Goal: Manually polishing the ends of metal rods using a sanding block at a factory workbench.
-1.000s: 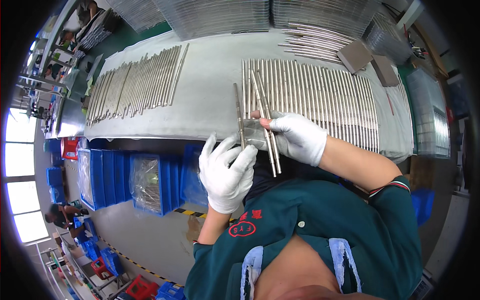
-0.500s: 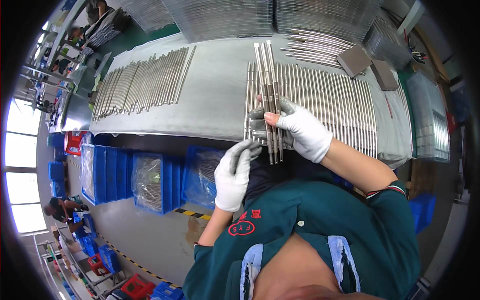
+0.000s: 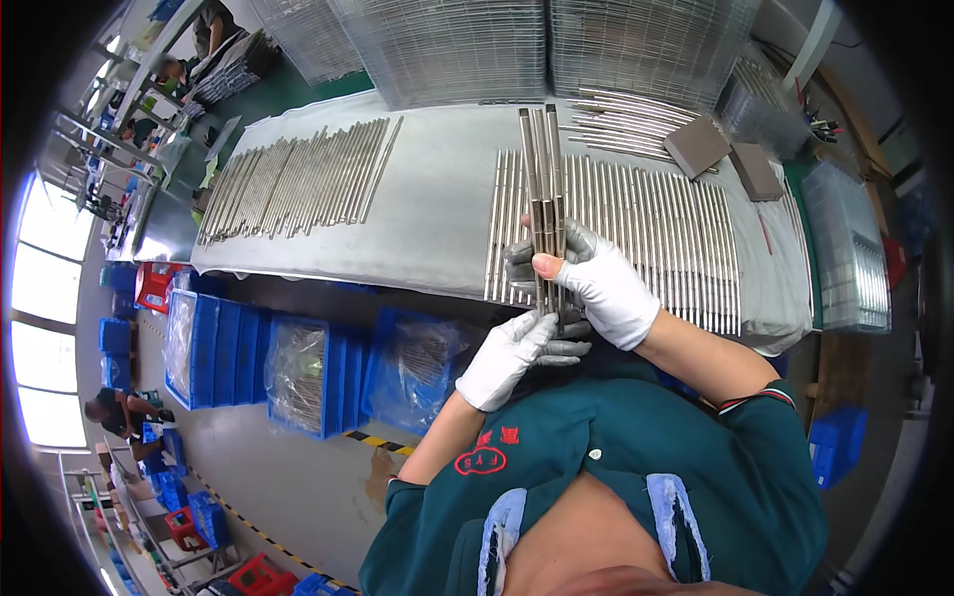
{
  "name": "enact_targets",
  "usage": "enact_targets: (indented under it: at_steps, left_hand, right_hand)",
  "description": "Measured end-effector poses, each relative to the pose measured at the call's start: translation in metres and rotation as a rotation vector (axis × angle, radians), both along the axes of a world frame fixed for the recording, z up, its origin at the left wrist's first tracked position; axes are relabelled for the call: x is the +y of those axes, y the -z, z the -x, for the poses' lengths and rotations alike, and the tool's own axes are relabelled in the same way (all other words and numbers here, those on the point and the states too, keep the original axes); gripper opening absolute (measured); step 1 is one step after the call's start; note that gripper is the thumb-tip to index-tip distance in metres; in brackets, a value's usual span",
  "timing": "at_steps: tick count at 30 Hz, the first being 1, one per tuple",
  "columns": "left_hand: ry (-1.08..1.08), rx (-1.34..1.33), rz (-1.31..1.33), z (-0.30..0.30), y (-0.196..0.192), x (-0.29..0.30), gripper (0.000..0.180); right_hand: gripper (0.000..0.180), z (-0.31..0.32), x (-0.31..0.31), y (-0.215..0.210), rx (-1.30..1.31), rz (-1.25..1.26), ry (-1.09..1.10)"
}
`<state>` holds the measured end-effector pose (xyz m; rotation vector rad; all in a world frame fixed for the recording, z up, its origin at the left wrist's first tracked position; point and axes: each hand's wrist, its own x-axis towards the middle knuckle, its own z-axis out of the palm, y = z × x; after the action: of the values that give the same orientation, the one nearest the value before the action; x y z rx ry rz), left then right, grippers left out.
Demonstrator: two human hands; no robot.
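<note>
A small bundle of slim silvery metal rods [image 3: 542, 189] stands lengthwise in front of me, above the table's near edge. Around the bundle's lower middle my right hand [image 3: 608, 293] is closed, in a white glove with grey-coated fingers and a bare thumb tip lying across the rods. At the lower ends my left hand [image 3: 509, 360], gloved alike, has its thumb against the rods and its fingers behind and below them. Beneath and beyond lies a long row of similar rods [image 3: 651, 233] on the grey-white table cover [image 3: 427, 214].
Another row of rods [image 3: 298, 179] lies at the table's left. Clear plastic trays [image 3: 447, 50] are stacked along the back. Two brown blocks [image 3: 698, 147] rest at the right beside loose rods. Blue crates [image 3: 221, 348] with plastic-wrapped contents stand on the floor at left.
My left hand has moved up and right, from beside the bundle onto its lower ends. The bundle and my right hand appear slightly lower in view, as does the table.
</note>
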<state>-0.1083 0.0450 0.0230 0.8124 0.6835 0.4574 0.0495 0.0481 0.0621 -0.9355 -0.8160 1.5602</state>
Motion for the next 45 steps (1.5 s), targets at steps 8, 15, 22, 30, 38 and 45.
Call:
enact_targets:
  at_steps: [8, 15, 22, 30, 38, 45]
  left_hand:
    - [0.062, 0.065, -0.058, -0.001, -0.004, 0.005, 0.040]
    - [0.044, 0.004, -0.002, -0.005, -0.003, 0.003, 0.035]
    - [0.066, -0.064, -0.027, -0.004, 0.009, 0.002, 0.036]
    - [0.132, -0.100, 0.040, -0.003, 0.008, 0.001, 0.041]
    - [0.147, -0.179, 0.039, -0.002, 0.013, 0.000, 0.042]
    - [0.112, -0.119, 0.020, -0.003, 0.011, -0.001, 0.041]
  right_hand:
    - [0.036, 0.001, -0.003, -0.003, 0.033, -0.001, 0.045]
    - [0.037, 0.000, -0.002, 0.005, 0.046, 0.021, 0.079]
    - [0.037, 0.001, -0.003, 0.002, 0.012, 0.033, 0.087]
    - [0.040, 0.003, -0.005, 0.001, 0.061, 0.087, 0.104]
    - [0.041, 0.005, -0.003, 0.004, 0.124, 0.120, 0.167]
    - [0.047, 0.003, -0.002, 0.009, 0.087, 0.092, 0.116]
